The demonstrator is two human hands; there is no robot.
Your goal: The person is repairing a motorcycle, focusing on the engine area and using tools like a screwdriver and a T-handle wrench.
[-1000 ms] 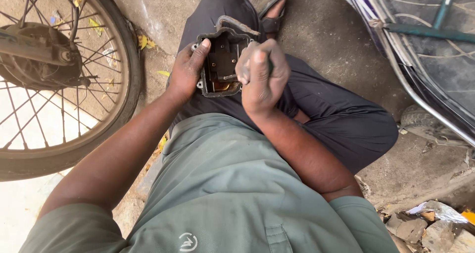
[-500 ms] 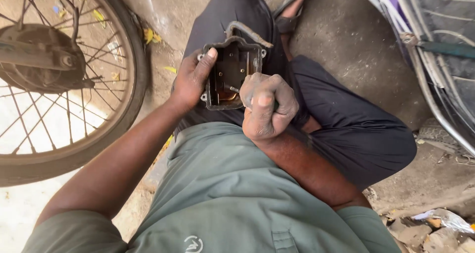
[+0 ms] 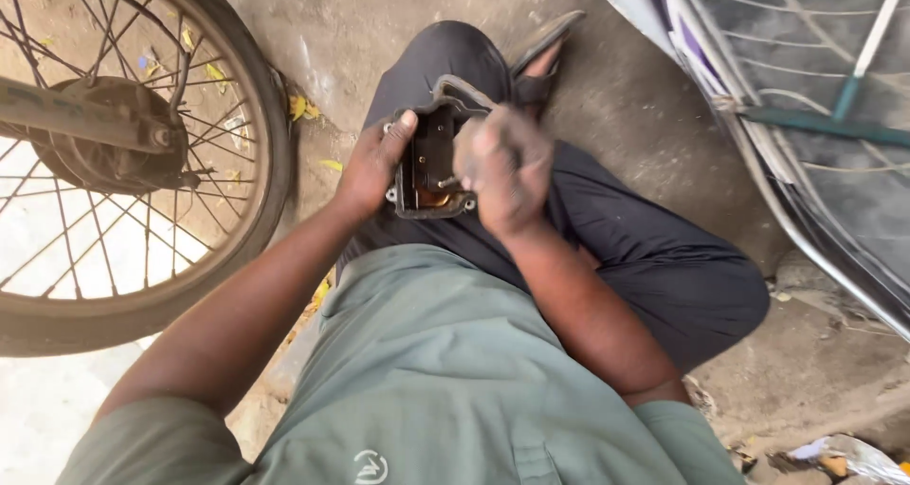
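Observation:
I sit on the ground with a dark, oily metal engine cover (image 3: pixel 428 163) resting on my raised knee. My left hand (image 3: pixel 373 163) grips the cover's left edge, thumb hooked over the top rim. My right hand (image 3: pixel 502 167) is dusty and closed in a fist against the cover's right side. A small metal tool tip (image 3: pixel 444 182) pokes out of the fist into the cover's hollow; the remainder of the tool is hidden in the hand. A loose gasket strip (image 3: pixel 464 89) curls off the cover's top.
A spoked motorcycle wheel (image 3: pixel 123 163) with a brake drum stands close at the left. A vehicle's body and metal frame (image 3: pixel 806 115) fill the right side. My sandalled foot (image 3: pixel 545 54) lies ahead on the concrete. Scraps of litter (image 3: pixel 839 458) lie at the bottom right.
My right fist has moved back up against the cover's right side after dropping below it. The left hand keeps its hold on the cover.

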